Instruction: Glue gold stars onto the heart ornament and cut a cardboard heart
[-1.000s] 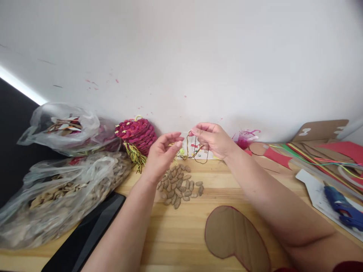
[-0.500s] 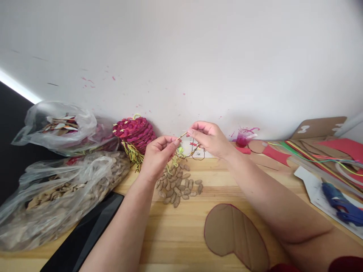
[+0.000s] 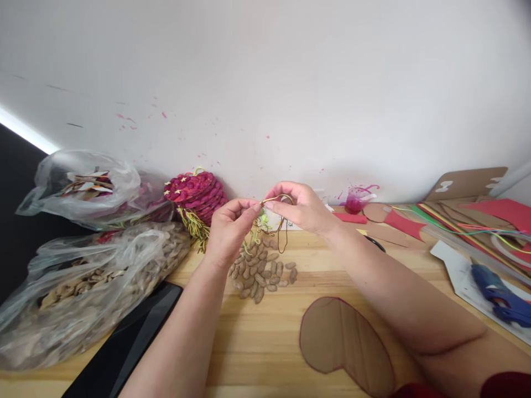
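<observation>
A thin gold-brown cord runs between my hands and hangs in a loop below the right one. With thumb and index finger, my left hand pinches one part of it. Close beside those fingertips, my right hand is also closed on the cord, which arches over its thumb. Under both hands lies a heap of unshelled peanuts on the wooden table. A heart-shaped piece of cardboard with a dark red edge rests nearer to me, partly hidden by my right forearm.
Plastic bags, one of peanuts, stand at left beside a black flat panel. Magenta bundles with yellow yarn sit behind. To the right are a cup of magenta paint, a blue glue gun and cardboard sheets.
My right hand has moved slightly left, bringing its fingertips close to my left fingertips. The straight stretch of cord between them has become an arch, and its hanging loop has shifted.
</observation>
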A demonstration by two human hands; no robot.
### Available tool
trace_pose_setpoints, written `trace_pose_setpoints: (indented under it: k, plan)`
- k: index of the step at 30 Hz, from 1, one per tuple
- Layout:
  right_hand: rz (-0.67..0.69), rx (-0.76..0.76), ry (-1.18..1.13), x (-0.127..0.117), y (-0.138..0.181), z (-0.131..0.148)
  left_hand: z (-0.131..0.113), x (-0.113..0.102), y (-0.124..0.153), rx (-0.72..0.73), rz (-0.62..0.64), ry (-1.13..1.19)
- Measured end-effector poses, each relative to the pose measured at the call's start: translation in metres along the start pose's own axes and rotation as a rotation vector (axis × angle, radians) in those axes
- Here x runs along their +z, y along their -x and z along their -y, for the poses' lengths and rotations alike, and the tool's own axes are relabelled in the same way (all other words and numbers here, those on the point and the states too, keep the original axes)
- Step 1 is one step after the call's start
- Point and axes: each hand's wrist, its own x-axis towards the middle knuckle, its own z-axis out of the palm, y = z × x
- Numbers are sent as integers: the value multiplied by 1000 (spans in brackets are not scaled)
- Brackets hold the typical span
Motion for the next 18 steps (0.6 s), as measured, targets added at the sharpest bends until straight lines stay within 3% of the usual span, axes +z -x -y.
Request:
trace_pose_setpoints:
  k: [18]
  plan:
    - [5,20,-39,3,-1,-2,-1,3,1,-32,-15,19]
